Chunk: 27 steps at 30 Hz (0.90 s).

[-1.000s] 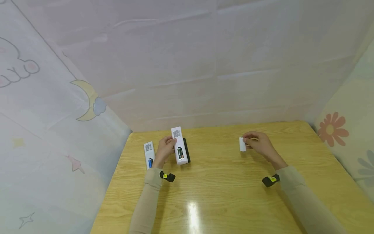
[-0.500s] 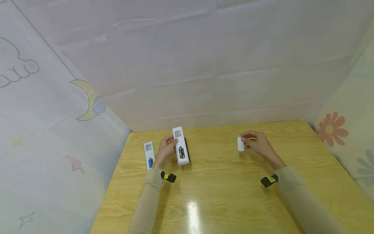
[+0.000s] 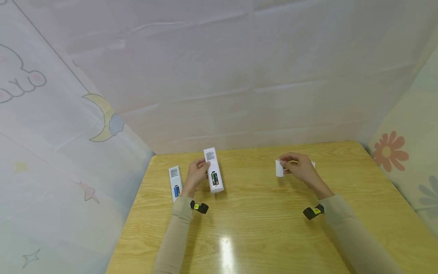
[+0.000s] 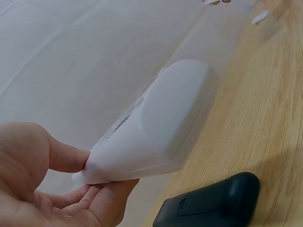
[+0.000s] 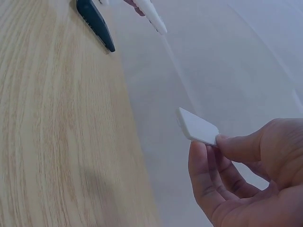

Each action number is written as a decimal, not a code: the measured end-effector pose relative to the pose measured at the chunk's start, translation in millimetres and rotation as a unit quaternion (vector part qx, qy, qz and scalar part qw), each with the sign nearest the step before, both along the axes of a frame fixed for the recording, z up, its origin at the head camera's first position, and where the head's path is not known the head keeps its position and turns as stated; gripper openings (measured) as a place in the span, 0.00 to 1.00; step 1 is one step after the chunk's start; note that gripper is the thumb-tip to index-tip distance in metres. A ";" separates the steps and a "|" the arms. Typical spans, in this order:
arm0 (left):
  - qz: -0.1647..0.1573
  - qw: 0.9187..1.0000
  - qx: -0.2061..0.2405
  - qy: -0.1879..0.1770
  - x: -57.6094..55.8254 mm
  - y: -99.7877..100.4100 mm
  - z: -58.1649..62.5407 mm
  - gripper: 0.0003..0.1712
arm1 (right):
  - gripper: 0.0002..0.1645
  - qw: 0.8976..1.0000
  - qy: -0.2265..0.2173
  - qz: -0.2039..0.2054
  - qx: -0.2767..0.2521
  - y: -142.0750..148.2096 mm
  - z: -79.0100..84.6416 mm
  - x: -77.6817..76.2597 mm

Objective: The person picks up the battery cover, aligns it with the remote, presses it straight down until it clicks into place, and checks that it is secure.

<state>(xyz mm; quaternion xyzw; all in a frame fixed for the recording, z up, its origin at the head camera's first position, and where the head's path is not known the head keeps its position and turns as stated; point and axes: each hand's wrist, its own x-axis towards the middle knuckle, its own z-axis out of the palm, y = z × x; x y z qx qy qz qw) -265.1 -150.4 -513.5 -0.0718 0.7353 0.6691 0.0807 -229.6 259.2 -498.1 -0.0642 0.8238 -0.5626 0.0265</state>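
My left hand [image 3: 196,176] grips a white remote control [image 3: 211,164] by its side, thumb on the back and fingers beneath. The back faces up, with printed text and an uncovered battery compartment that shows dark green batteries [image 3: 215,179]. In the left wrist view the remote is tilted above the table. To the right, my right hand [image 3: 302,167] pinches a small white battery cover [image 5: 198,127] between thumb and fingers, raised over the table. A second white remote [image 3: 175,176] lies left of my left hand, its compartment uncovered with a blue battery [image 3: 176,191] inside.
A black remote [image 4: 208,203] lies on the wooden table [image 3: 253,213] under the held white one, hidden in the head view. Another small white piece [image 4: 260,17] lies behind my right hand. A pale fabric backdrop [image 3: 219,76] stands along the table's far edge.
My left hand has shifted slightly right with the white remote, which now covers the black remote. My right hand has moved slightly left with the battery cover, exposing the white piece behind it.
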 end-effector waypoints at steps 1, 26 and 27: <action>0.000 1.000 -0.001 0.001 0.1 0.5 -0.2 0.31 | 0.19 1.000 0.000 0.001 -0.001 -0.5 0.3 0.0; -0.005 1.000 0.011 -0.002 -0.1 11.2 -3.7 0.30 | 0.17 1.000 0.016 0.003 -0.002 -14.7 7.7 3.8; -0.005 1.000 0.011 0.000 -0.2 11.5 -3.6 0.30 | 0.17 1.000 0.015 0.003 -0.005 -15.3 8.1 4.0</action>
